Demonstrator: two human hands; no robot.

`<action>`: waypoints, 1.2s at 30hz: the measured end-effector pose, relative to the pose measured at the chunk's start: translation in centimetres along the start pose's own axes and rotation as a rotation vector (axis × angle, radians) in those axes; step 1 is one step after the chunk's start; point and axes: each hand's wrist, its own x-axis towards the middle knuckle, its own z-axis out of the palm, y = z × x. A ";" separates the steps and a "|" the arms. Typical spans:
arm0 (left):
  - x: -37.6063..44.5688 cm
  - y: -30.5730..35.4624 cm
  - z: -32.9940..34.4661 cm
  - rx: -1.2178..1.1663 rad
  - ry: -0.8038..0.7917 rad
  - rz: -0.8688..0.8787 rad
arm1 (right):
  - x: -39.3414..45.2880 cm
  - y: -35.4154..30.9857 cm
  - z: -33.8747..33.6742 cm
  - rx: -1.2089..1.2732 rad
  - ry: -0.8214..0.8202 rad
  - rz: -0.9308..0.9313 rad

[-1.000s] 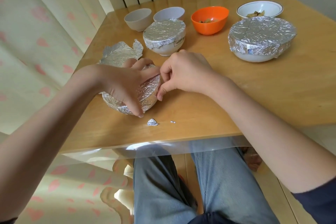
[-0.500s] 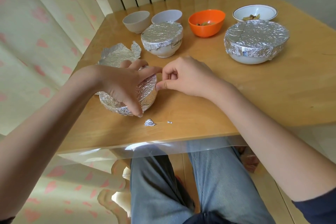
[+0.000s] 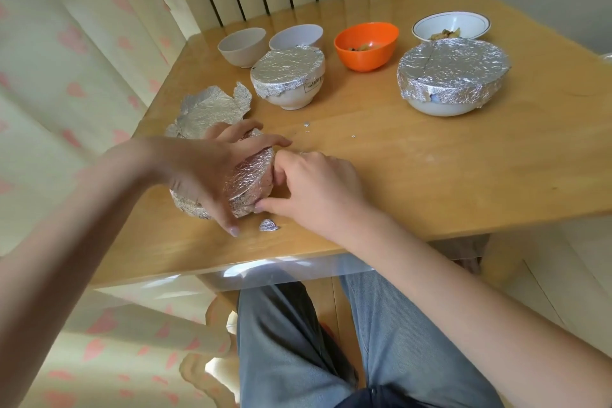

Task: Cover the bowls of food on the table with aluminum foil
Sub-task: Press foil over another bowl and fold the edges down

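A small foil-wrapped bowl (image 3: 248, 180) sits near the table's front left. My left hand (image 3: 205, 172) lies spread over its top, fingers draped down the near side. My right hand (image 3: 311, 187) presses against the bowl's right side, its fingers curled on the foil at the rim. Behind stand a foil-covered white bowl (image 3: 288, 71) and a larger foil-covered bowl (image 3: 453, 71). An orange bowl (image 3: 366, 45) and a white rimmed bowl (image 3: 452, 25) hold food and are uncovered. Two pale bowls (image 3: 243, 45) stand open at the back left.
A crumpled loose foil sheet (image 3: 212, 108) lies left of the wrapped bowl. Small foil scraps (image 3: 268, 225) dot the wooden table (image 3: 430, 169). A curtain hangs at left, a radiator behind. My knees are under the near edge.
My right hand has moved down the bowl's right side, from the upper rim toward its lower near edge. The left hand keeps its place on top. The camera has tilted slightly.
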 end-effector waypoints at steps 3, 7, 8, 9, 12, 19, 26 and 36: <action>0.1 0.0 0.0 0.036 0.011 -0.005 | 0.7 0.5 -0.3 0.055 -0.028 0.002; 0.1 -0.1 0.0 0.046 0.003 -0.017 | 2.1 0.9 -1.3 0.006 -0.059 -0.020; 0.1 -0.2 0.0 0.053 0.004 -0.016 | 2.4 1.0 -1.6 -0.051 -0.050 -0.025; 0.1 -0.3 0.0 0.056 0.006 -0.012 | 2.8 1.0 -2.0 -0.112 -0.040 -0.024; 0.2 -0.5 0.2 0.022 0.024 0.015 | 4.3 1.2 -2.7 -0.171 -0.082 -0.021; 0.3 -0.7 0.4 -0.006 0.070 0.050 | 4.7 2.1 -2.6 -0.033 -0.179 -0.030; 0.6 -0.5 0.1 0.009 0.057 0.026 | 6.6 2.0 -3.4 -0.122 -0.130 -0.061; -0.5 -2.6 -0.4 -0.178 0.064 0.118 | 0.4 2.8 0.4 0.489 0.056 0.222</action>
